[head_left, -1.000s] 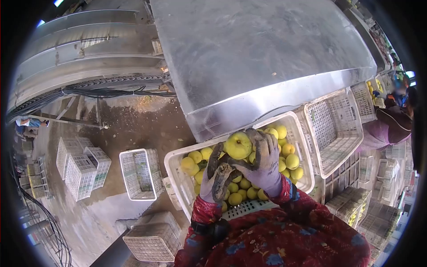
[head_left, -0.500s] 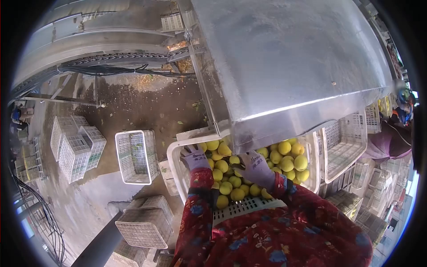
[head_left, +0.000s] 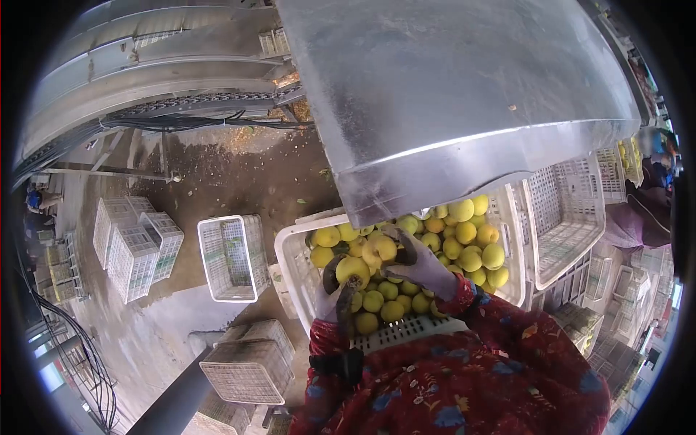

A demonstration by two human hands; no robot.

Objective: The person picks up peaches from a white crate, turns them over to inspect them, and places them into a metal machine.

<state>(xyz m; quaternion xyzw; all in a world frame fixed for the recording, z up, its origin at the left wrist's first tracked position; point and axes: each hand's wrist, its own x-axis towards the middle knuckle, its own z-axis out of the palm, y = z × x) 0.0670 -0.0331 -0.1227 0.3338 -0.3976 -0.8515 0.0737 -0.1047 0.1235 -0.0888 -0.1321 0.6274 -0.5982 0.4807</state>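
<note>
A white slotted crate (head_left: 291, 268) full of yellow-green round fruits (head_left: 467, 232) stands in front of me, partly under a big metal chute (head_left: 449, 94). My left hand (head_left: 335, 296), in a grey glove with dark fingertips, is closed around one yellow fruit (head_left: 352, 270) raised just above the pile. My right hand (head_left: 419, 267), gloved the same way, grips another yellow fruit (head_left: 379, 251) right beside it. Both of my sleeves are red with a flower print.
An empty white crate (head_left: 232, 257) lies on the wet floor to the left, with stacked crates (head_left: 134, 250) beyond it. Another empty crate (head_left: 565, 217) stands tilted on the right. A person in purple (head_left: 638, 221) works at the right edge. A conveyor frame (head_left: 145, 80) runs at the back.
Half a second ago both hands were down among the fruits in the crate. Now each has lifted a yellow fruit above the pile, and my head view has shifted slightly.
</note>
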